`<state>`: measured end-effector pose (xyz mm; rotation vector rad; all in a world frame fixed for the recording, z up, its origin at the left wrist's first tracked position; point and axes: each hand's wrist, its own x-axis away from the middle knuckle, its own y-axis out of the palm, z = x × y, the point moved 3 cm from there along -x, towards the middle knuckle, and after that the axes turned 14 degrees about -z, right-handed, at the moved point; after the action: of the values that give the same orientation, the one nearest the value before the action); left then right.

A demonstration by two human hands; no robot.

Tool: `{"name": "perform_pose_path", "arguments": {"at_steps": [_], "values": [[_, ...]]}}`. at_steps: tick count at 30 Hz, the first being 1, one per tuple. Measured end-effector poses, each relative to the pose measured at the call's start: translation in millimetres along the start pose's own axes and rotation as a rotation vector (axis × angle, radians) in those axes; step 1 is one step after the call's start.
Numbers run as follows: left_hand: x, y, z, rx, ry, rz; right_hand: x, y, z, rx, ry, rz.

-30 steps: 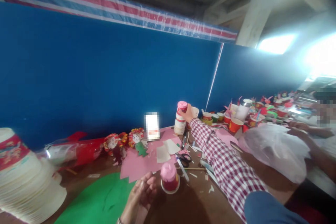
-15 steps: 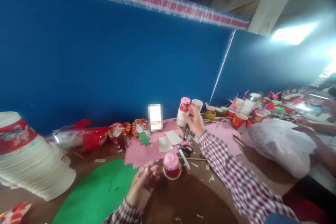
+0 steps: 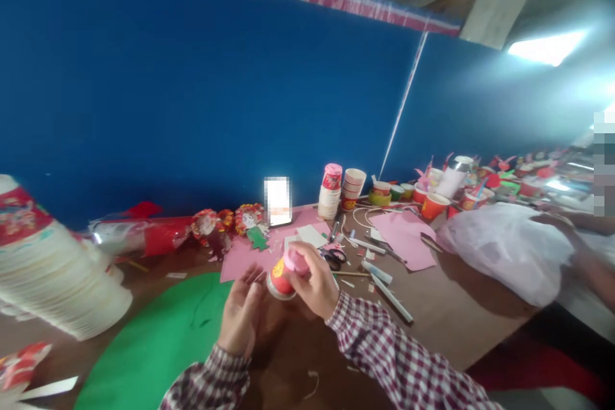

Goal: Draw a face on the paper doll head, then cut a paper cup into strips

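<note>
My right hand (image 3: 314, 278) grips a small red paper cup (image 3: 280, 280) by its pink rounded top. The cup is tilted, its white rim towards the table. Just left of it, my left hand (image 3: 243, 307) has its fingers apart and holds nothing. Behind the hands are pink paper sheets (image 3: 235, 258), black-handled scissors (image 3: 334, 259) and a pale paper piece (image 3: 311, 236). At the back a stack of white cups (image 3: 329, 203) carries a red cup with a pink top (image 3: 332, 177).
A tall leaning stack of paper bowls (image 3: 62, 275) is at the left, beside a green sheet (image 3: 158, 339). A lit phone (image 3: 277, 200) stands against the blue wall. At the right lie a white plastic bag (image 3: 509, 250) and a person's arm (image 3: 576, 256).
My right hand has come back from the rear cup stack and taken hold of the pink-topped cup, which has left its upright place and now tilts near my left hand. The view has shifted slightly.
</note>
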<state>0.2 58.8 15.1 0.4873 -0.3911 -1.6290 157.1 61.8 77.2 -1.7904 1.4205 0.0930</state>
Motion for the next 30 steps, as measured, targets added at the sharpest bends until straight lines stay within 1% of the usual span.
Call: {"name": "perform_pose_path", "arguments": {"at_steps": [2, 5, 6, 8, 10, 12, 14, 16, 18, 20, 26, 30], "values": [[2.9, 0.3, -0.8, -0.053, -0.005, 0.078, 7.2, 3.2, 3.1, -0.018, 0.042, 0.059], [9.0, 9.9, -8.5, 0.007, -0.137, -0.002, 16.5, 9.0, 6.4, -0.028, 0.075, 0.044], [11.3, 12.4, -10.0, 0.016, -0.154, -0.007, 18.4, 10.4, 7.3, -0.022, 0.086, 0.036], [14.5, 15.5, -10.8, -0.005, -0.163, -0.022, 20.4, 12.5, 9.0, 0.006, 0.109, 0.013], [15.5, 16.3, -9.7, -0.024, -0.157, -0.063, 20.4, 14.1, 11.3, 0.048, 0.12, -0.029], [14.7, 14.8, -8.4, -0.037, -0.151, -0.091, 19.3, 14.6, 14.4, 0.103, 0.109, -0.086], [13.3, 12.4, -7.9, -0.042, -0.141, -0.095, 17.5, 11.7, 19.3, 0.153, 0.112, -0.101], [12.0, 10.6, -8.8, -0.041, -0.135, -0.098, 15.5, 3.4, 26.9, 0.197, 0.174, -0.03], [11.3, 10.0, -10.3, -0.037, -0.138, -0.115, 13.4, -9.1, 36.2, 0.223, 0.263, 0.097], [11.3, 10.7, -11.3, -0.012, -0.153, -0.134, 10.6, -21.2, 45.4, 0.225, 0.303, 0.18], [13.2, 17.2, -5.2, 0.088, -0.193, -0.162, 4.7, -54.0, 75.1, 0.302, 0.375, 0.268], [14.8, 19.4, -3.7, 0.171, -0.247, -0.181, 9.9, -86.4, 97.5, 0.38, 0.41, 0.42]]}}
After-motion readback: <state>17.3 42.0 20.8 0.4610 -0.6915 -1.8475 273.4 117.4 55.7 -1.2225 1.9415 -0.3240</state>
